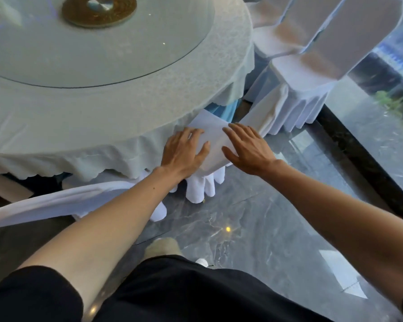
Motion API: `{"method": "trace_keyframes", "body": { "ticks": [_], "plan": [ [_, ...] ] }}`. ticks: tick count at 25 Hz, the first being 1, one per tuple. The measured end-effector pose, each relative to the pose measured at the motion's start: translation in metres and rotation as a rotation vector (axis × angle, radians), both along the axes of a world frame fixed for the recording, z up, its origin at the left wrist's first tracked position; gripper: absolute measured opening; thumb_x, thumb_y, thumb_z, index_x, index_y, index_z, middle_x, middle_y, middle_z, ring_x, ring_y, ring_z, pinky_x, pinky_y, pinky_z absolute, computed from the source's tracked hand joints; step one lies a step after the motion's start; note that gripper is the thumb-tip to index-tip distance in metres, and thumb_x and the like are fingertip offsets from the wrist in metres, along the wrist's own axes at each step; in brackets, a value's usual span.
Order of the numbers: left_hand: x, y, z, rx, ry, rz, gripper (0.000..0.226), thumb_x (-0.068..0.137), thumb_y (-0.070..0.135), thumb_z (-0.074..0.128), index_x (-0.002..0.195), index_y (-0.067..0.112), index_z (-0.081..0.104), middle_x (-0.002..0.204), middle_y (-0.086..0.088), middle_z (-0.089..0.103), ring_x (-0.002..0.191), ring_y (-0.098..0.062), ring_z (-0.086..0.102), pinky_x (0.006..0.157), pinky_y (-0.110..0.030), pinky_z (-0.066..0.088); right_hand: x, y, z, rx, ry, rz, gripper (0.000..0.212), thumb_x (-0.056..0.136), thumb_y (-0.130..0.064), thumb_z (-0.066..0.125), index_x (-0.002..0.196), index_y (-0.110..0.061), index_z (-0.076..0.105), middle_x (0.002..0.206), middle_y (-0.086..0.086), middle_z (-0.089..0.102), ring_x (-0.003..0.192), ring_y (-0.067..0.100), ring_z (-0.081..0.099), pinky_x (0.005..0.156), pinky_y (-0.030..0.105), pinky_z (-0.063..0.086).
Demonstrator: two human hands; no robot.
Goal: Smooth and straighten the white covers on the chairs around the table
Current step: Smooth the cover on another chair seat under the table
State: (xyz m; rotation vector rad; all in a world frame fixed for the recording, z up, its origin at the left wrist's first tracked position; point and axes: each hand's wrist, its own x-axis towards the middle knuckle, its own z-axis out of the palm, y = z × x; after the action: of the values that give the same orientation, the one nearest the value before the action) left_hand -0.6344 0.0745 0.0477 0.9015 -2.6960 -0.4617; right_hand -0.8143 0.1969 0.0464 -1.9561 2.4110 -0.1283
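A white chair cover lies over a chair seat tucked partly under the round table's edge, its pleated skirt hanging to the floor. My left hand rests flat on the left side of the seat, fingers spread. On the right side, my right hand lies palm down with fingers apart. Neither hand grips the cloth. A second covered chair stands to the right, its back tilted toward the camera. Part of another white cover stretches across the lower left.
The round table carries a pale tablecloth with a scalloped hem, a glass turntable and a gold disc at its centre. Glossy grey marble floor lies below. A dark threshold and a glass wall run along the right.
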Motion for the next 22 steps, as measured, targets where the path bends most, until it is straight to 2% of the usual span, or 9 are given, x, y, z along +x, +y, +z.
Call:
{"method": "trace_keyframes", "body": {
  "ticks": [6,9,14,18,22],
  "plan": [
    [-0.098,0.017,-0.007,0.051,0.051,-0.072,0.053,0.092,0.052,0.032,0.125,0.016,0.053,0.125,-0.008,0.058,0.107,-0.024,0.055,0.086,-0.033,0.041,-0.093,0.010,0.009,0.037,0.080,-0.038,0.061,0.098,-0.054,0.033,0.143,-0.014,0.039,0.143,0.015,0.047,0.133,0.034,0.041,0.113,0.053,0.029],
    [-0.138,0.017,-0.021,0.109,0.071,-0.100,0.054,0.093,0.055,0.034,0.129,0.018,0.050,0.130,-0.007,0.055,0.111,-0.022,0.055,0.088,-0.030,0.040,-0.133,0.009,0.007,0.055,0.096,-0.006,0.059,0.098,-0.053,0.034,0.141,-0.014,0.041,0.140,0.014,0.049,0.131,0.033,0.043,0.113,0.053,0.029],
    [-0.211,0.013,-0.043,0.219,0.082,-0.075,0.059,0.094,0.060,0.036,0.135,0.019,0.044,0.137,-0.007,0.050,0.117,-0.022,0.052,0.093,-0.035,0.044,-0.209,-0.007,0.004,0.190,0.111,0.074,0.064,0.098,-0.058,0.030,0.145,-0.015,0.037,0.143,0.014,0.046,0.134,0.032,0.041,0.114,0.049,0.026],
    [-0.267,0.018,-0.055,0.269,0.034,-0.069,0.060,0.092,0.062,0.040,0.132,0.017,0.044,0.132,-0.008,0.052,0.112,-0.023,0.055,0.089,-0.034,0.047,-0.269,-0.026,0.002,0.293,0.115,0.181,0.066,0.097,-0.057,0.035,0.146,-0.013,0.036,0.146,0.015,0.044,0.136,0.032,0.039,0.115,0.043,0.025],
    [-0.287,0.029,-0.069,0.243,-0.035,-0.077,0.057,0.092,0.053,0.050,0.132,0.015,0.038,0.124,-0.009,0.054,0.106,-0.023,0.059,0.085,-0.030,0.051,-0.305,-0.034,-0.012,0.339,0.125,0.370,0.066,0.097,-0.054,0.041,0.147,-0.012,0.037,0.150,0.013,0.040,0.139,0.030,0.036,0.116,0.041,0.021]
  ]
}}
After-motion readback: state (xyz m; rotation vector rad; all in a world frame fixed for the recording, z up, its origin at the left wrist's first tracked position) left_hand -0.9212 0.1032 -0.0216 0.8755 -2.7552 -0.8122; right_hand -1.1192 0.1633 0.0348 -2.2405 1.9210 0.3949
